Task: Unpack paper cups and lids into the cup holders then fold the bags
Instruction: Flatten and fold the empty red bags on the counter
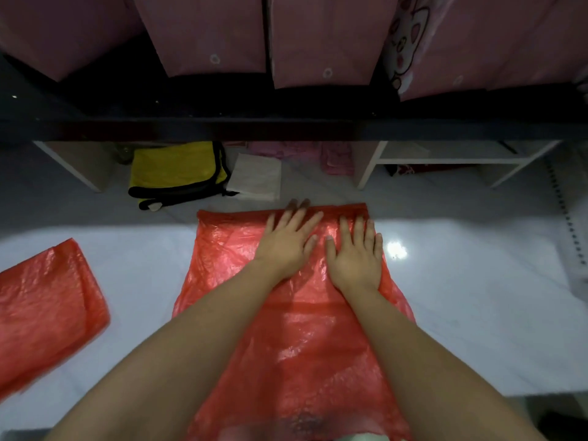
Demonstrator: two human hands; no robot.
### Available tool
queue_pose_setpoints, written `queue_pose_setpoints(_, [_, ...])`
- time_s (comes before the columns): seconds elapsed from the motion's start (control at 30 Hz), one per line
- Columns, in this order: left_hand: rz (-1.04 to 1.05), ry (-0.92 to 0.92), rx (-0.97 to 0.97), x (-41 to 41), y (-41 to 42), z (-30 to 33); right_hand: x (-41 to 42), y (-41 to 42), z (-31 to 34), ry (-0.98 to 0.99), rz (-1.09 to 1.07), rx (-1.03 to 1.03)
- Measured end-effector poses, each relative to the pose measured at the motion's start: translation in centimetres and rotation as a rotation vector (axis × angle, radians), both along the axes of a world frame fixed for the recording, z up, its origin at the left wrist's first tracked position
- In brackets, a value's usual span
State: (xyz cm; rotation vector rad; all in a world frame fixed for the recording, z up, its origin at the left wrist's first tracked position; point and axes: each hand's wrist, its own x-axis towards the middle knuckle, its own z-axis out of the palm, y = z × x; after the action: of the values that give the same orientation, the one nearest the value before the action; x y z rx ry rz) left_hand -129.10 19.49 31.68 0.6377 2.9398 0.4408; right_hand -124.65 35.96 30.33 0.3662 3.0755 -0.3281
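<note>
A red plastic bag (305,338) lies spread flat on the white counter (461,313), running from its near edge toward the back. My left hand (288,241) lies palm down on the bag's far part, fingers straight and spread. Just to its right, my right hand (356,253) presses flat on the same bag, fingers straight. A second red bag (44,300) lies folded on the counter at the left, apart from both hands. No cups, lids or cup holders are in view.
Behind the counter, a yellow cloth with black trim (178,173) and a white folded bag (254,176) lie under a dark shelf (286,128). Pink boxes (206,33) hang above it. A white rack (445,160) stands at the back right.
</note>
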Motion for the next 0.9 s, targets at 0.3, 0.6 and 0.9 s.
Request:
queue_pose_setpoints(0.3, [0.019,0.042,-0.098,-0.3,2.3,-1.8,1.4,1.8,-0.3,0.017,0.094,-0.026])
queue_pose_setpoints(0.6, [0.025,0.013,-0.081,-0.6,2.3,-1.9,9.7,4.4,-0.3,-0.036,0.101,-0.005])
queue_pose_setpoints(0.9, [0.020,0.021,-0.062,-0.6,2.3,-2.0,17.6,5.7,-0.1,-0.090,0.064,-0.033])
